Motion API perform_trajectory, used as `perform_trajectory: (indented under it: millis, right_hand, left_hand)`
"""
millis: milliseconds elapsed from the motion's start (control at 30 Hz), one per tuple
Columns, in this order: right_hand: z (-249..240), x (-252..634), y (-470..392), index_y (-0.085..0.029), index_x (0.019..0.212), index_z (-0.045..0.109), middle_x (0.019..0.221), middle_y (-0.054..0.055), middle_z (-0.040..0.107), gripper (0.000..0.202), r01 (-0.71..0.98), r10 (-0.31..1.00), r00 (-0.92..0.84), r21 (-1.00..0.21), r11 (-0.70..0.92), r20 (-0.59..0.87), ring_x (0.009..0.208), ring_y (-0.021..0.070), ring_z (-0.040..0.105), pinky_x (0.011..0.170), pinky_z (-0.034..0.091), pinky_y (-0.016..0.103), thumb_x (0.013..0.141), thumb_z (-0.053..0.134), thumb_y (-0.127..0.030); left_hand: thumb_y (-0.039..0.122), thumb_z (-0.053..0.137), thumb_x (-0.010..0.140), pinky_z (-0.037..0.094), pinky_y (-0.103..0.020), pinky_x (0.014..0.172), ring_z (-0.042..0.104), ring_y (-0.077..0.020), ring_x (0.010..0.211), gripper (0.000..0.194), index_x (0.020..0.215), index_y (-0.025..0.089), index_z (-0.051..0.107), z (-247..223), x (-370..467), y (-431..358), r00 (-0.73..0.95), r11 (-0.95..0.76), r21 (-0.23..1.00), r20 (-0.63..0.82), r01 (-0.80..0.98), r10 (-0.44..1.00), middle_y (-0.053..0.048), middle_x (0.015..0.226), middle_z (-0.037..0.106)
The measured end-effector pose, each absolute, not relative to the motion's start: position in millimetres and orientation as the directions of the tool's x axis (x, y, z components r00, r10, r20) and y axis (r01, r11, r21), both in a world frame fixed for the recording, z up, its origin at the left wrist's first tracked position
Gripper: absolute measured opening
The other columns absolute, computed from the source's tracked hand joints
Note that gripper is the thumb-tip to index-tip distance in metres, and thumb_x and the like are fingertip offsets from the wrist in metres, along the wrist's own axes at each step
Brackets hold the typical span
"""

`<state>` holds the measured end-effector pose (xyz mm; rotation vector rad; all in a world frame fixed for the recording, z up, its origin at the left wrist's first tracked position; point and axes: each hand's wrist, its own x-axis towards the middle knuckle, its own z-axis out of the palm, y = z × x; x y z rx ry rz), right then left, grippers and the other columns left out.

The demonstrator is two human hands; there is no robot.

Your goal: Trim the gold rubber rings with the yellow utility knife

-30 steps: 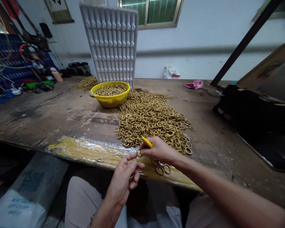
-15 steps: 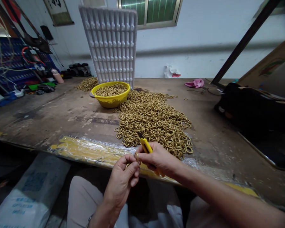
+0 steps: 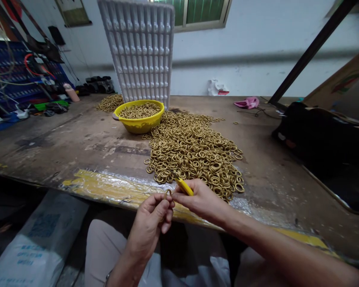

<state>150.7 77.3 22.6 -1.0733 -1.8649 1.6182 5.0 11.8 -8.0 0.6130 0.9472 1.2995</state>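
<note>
Slipping looks like the main risk here: the ring (image 3: pixel 165 193) is small and pinched only at fingertips, so a loose grip or a sideways push could drop it over the near edge of the surface (image 3: pixel 86 143), which lies just beside. The yellow knife (image 3: pixel 184 186) is another worry, since its dark blade seems to be out and points toward the pile of rings (image 3: pixel 194 151); a turn of the wrist could bring it against the left fingers or scratch the brass-coloured metal. As for the hands, the left hand (image 3: pixel 148 224) is nearly closed, thumb and forefinger gripping the ring upright, the other fingers curled in; whether they hide more rings I cannot tell. The right hand (image 3: pixel 202 199) is closed around the knife, its fingertips reaching the ring's right side, though whether they press on it is unclear. Both hands meet in front of the pile, near the shiny taped strip (image 3: pixel 107 189), while the yellow bowl (image 3: pixel 139 126), filled with similar rings, stands behind to the left, well apart from them.
</note>
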Motion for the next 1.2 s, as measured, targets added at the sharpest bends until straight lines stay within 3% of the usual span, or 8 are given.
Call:
perform_trajectory:
  millis: [133,233,333,600,733,933,1067,1200]
  right_hand:
    - [24,154,76,-0.015,0.066,0.055,0.061,-0.002,0.05,0.02,0.416,0.809,-0.583,-0.88,0.228,-0.066,0.056,0.0096,0.042,0.054,0.031,0.021,0.083,0.049,-0.024]
    - [25,157,73,-0.016,0.068,0.054,0.066,-0.001,0.052,0.01,0.605,0.789,-0.612,-0.612,0.509,0.051,0.06,0.0105,0.043,0.056,0.028,0.023,0.075,0.049,-0.01]
    - [24,158,70,-0.016,0.076,0.056,0.074,0.002,0.057,0.013,0.68,0.739,-0.672,-0.356,0.641,0.046,0.063,0.0118,0.045,0.057,0.025,0.025,0.069,0.049,-0.007]
    - [19,157,78,-0.017,0.084,0.057,0.078,0.005,0.065,0.014,0.722,0.733,-0.68,-0.168,0.672,0.012,0.061,0.0131,0.05,0.053,0.021,0.027,0.077,0.046,-0.011]
    - [23,174,105,-0.016,0.085,0.06,0.073,0.007,0.066,0.017,0.859,0.857,-0.512,-0.024,0.511,-0.057,0.059,0.0154,0.053,0.052,0.019,0.028,0.079,0.045,-0.011]
    - [20,179,111,-0.019,0.078,0.065,0.074,0.005,0.067,0.014,0.887,0.889,-0.449,-0.167,0.43,-0.091,0.065,0.0151,0.058,0.054,0.028,0.024,0.082,0.054,-0.028]
    - [3,171,104,-0.017,0.078,0.067,0.08,0.008,0.069,0.011,0.843,0.83,-0.537,-0.081,0.531,-0.153,0.074,0.0191,0.061,0.06,0.034,0.025,0.076,0.058,-0.022]
    - [-3,169,108,-0.014,0.076,0.067,0.081,0.011,0.068,0.017,0.82,0.807,-0.572,-0.083,0.566,-0.147,0.075,0.0197,0.062,0.062,0.036,0.025,0.072,0.05,-0.009]
  left_hand:
    - [0.03,0.076,0.07,0.032,-0.013,0.037,0.046,-0.0052,0.053,0.025,0.078,0.014,0.059,-6,-1,11,0.048,0.237,0.783,-0.257,-0.575,0.965,-0.001,0.077,0.059]
    - [0.03,0.075,0.071,0.03,-0.013,0.038,0.042,-0.0047,0.051,0.024,0.076,0.014,0.058,-9,-4,11,0.027,0.207,0.811,-0.23,-0.546,0.973,0.001,0.069,0.054]
    - [0.032,0.072,0.075,0.027,-0.014,0.037,0.036,-0.0047,0.047,0.022,0.075,0.015,0.057,-14,-6,11,0.002,0.179,0.868,-0.201,-0.463,0.98,0.004,0.057,0.046]
    - [0.032,0.065,0.081,0.021,-0.016,0.038,0.028,-0.0043,0.045,0.019,0.074,0.017,0.056,-13,-9,9,0.06,0.136,0.939,-0.124,-0.316,0.991,0.006,0.056,0.036]
    - [0.032,0.066,0.08,0.026,-0.018,0.043,0.037,-0.0056,0.051,0.028,0.061,0.014,0.054,3,-6,-4,0.235,0.073,0.941,0.007,-0.33,0.972,0.001,0.064,0.045]
    - [0.039,0.064,0.08,0.011,-0.014,0.035,0.02,-0.0024,0.042,0.03,0.068,0.015,0.052,-9,-9,5,0.199,0.322,0.756,-0.253,-0.569,0.947,0.006,0.056,0.034]
    - [0.035,0.065,0.08,0.019,-0.013,0.035,0.029,-0.0017,0.042,0.028,0.07,0.015,0.049,-23,-8,9,0.045,0.262,0.797,-0.284,-0.544,0.958,0.003,0.064,0.047]
    - [0.034,0.06,0.082,0.021,-0.013,0.034,0.039,-0.0038,0.042,0.025,0.099,0.018,0.052,-24,-9,7,0.092,0.287,0.786,-0.284,-0.548,0.954,-0.001,0.071,0.059]
